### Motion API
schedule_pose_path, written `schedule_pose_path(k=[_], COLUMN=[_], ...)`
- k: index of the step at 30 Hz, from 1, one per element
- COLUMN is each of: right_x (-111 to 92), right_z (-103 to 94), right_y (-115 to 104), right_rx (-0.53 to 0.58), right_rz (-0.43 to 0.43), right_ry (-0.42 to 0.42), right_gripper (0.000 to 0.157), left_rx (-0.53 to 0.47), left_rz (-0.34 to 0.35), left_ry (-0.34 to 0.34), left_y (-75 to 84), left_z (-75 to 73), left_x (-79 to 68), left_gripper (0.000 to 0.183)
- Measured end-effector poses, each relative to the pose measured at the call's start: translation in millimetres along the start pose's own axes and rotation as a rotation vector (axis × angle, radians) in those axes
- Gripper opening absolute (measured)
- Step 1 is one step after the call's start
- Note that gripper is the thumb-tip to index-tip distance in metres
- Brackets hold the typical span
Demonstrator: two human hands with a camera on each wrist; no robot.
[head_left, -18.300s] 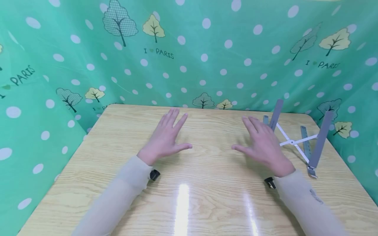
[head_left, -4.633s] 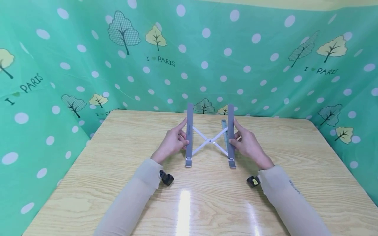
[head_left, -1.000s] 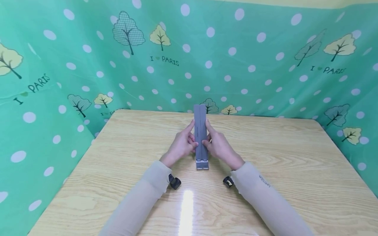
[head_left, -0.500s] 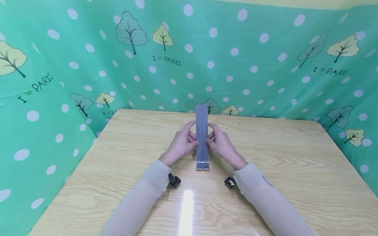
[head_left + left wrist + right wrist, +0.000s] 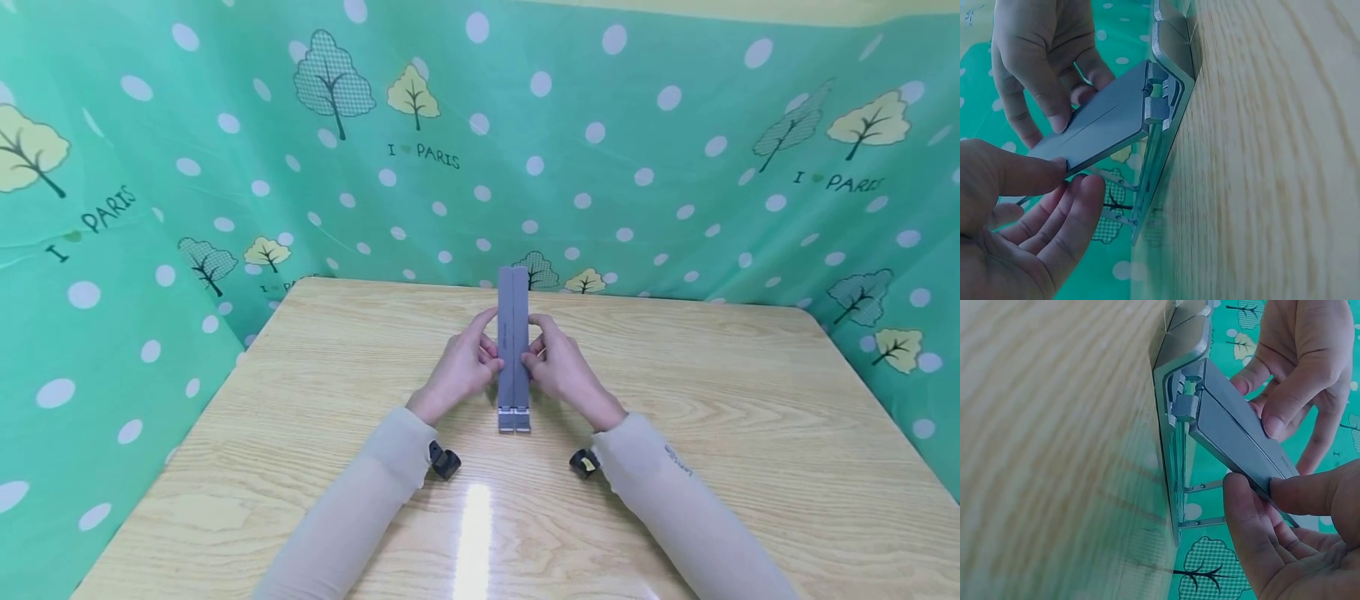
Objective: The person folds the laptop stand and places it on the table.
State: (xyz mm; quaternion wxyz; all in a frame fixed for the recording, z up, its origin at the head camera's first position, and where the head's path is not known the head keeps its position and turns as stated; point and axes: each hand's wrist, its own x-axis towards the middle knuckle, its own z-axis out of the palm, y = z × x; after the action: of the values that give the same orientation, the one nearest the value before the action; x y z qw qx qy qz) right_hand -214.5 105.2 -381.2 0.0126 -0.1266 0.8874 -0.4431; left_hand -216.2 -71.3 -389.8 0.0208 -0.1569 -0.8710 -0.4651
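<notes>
A grey folding laptop stand [image 5: 507,333] rests on the table in front of me, its two long bars lying side by side. In the left wrist view the bars of the stand [image 5: 1110,119] slope up from the hinges, over base strips joined to them by thin struts. My left hand [image 5: 459,368] pinches the left bar between thumb and fingers. On the other side, my right hand [image 5: 564,371] pinches the right bar in the same way, as the right wrist view shows with the right thumb [image 5: 1304,492] on the bar's edge.
The wooden table [image 5: 675,375] stretches out around the stand. Behind it and to the left hangs a green curtain [image 5: 420,200] with white dots and trees. Black straps with small cameras sit at both wrists.
Earlier the stand stood spread out at the right, with both hands free. It was then held spread in the middle; its bars have since come together. Over the last half second almost nothing moved.
</notes>
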Motion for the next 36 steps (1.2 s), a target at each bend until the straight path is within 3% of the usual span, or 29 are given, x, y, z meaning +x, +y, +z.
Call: schedule_pose_path(k=[7,14,18,22,29,36], right_x=[-1.8,-8.5,-11.3,-10.2,4.4,26.9], right_z=[2.2,5.7,4.4,-1.8,-36.2,-63.8], right_y=[-1.7,-9.8,-12.5,-10.8,-9.8,-7.3], right_rx=[0.029,0.034,0.052,0.03,-0.124,-0.262], right_rz=[0.016,0.102,0.126,0.136,0.01,-0.16], right_ry=[-0.006,0.0,-0.001,-0.027,-0.075,-0.099], right_gripper=[0.052,0.044,0.046,0.06,0.088,0.103], left_rx=[-0.054,-0.062,-0.035,0.013,0.188,0.399], left_rz=[-0.012,-0.019,-0.015,0.002,-0.03,-0.071], left_ry=[-0.033,-0.142,-0.16,-0.141,-0.179,-0.249], left_y=[-1.0,-1.5,-0.8,-0.4,9.0,21.8], left_z=[-0.9,-3.8,-4.3,-4.3,-11.2,-13.3], left_x=[-0.2,-0.8,-0.3,-2.5,-22.2,-47.0], left_gripper=[0.088,0.082,0.082,0.08,0.075,0.093])
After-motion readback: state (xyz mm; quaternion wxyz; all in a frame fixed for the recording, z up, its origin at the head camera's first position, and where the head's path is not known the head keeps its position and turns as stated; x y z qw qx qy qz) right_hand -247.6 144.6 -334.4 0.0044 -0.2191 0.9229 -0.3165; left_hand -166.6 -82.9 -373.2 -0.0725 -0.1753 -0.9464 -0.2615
